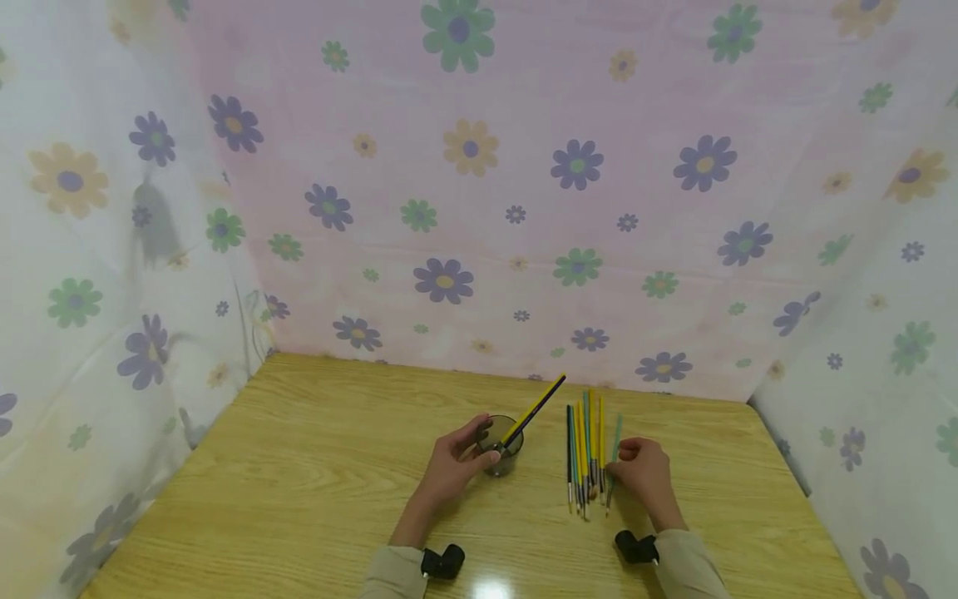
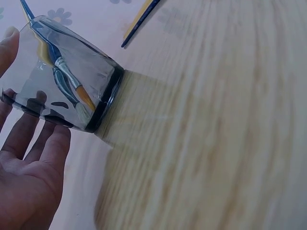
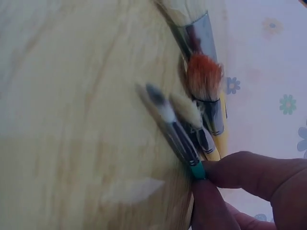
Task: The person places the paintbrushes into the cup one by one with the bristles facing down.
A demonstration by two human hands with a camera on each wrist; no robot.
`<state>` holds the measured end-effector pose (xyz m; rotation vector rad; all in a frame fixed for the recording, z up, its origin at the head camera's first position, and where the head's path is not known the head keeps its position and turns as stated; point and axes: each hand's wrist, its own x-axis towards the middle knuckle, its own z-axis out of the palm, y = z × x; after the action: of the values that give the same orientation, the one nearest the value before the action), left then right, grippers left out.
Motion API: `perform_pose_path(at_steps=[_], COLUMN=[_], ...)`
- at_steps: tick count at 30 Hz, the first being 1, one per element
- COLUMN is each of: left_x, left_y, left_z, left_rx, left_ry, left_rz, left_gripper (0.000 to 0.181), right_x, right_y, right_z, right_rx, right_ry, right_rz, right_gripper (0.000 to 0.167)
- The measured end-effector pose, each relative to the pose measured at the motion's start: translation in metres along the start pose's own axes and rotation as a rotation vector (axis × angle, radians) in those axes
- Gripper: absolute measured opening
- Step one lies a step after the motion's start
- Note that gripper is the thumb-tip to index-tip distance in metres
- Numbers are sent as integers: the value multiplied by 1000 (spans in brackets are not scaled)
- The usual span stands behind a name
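Note:
My left hand (image 1: pixel 451 466) grips a tinted see-through glass (image 2: pixel 91 52), fingers round one side and the thumb on the other. Two paintbrushes (image 1: pixel 535 410) lean in the glass, bristles down; one has orange bristles (image 2: pixel 85 97), the other pale ones. To the right, my right hand (image 1: pixel 645 474) pinches a teal paintbrush (image 3: pixel 180 141) between thumb and finger, at the right edge of a row of paintbrushes (image 1: pixel 581 441). Those lie side by side on the table with bristles towards me. A reddish-bristled brush (image 3: pixel 206 76) shows among them in the right wrist view.
Both hands work over a wood-grain table (image 1: pixel 322 466). Flower-patterned cloth (image 1: pixel 479 216) hangs behind it and along both sides. Each wrist bears a small black camera, on the left (image 1: pixel 445 563) and right (image 1: pixel 636 547) sleeve ends.

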<state>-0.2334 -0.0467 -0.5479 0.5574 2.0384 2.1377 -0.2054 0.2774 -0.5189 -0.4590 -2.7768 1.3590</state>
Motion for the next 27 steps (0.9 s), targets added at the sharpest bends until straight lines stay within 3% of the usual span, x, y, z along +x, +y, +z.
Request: perform_pose_path(at_steps=[6, 10, 16, 23, 27], left_x=[1, 1, 1, 1, 0], left_y=[-1, 0, 1, -1, 0], left_z=[0, 0, 1, 0, 0], left_rx=[-12, -28, -27, -8, -14], left_ry=[-6, 1, 1, -6, -1], left_rz=[-5, -21, -7, 30, 22], left_gripper=[64, 65, 63, 62, 62], right_x=[5, 8, 11, 6, -1], right_y=[-1, 3, 8, 10, 10], right_z=[1, 0, -5, -7, -6], right_rx=[-54, -33, 121, 256, 326], right_ry=[5, -4, -32, -72, -97], right_rz=[-8, 17, 84, 89, 100], right_gripper=[52, 55, 52, 50, 52])
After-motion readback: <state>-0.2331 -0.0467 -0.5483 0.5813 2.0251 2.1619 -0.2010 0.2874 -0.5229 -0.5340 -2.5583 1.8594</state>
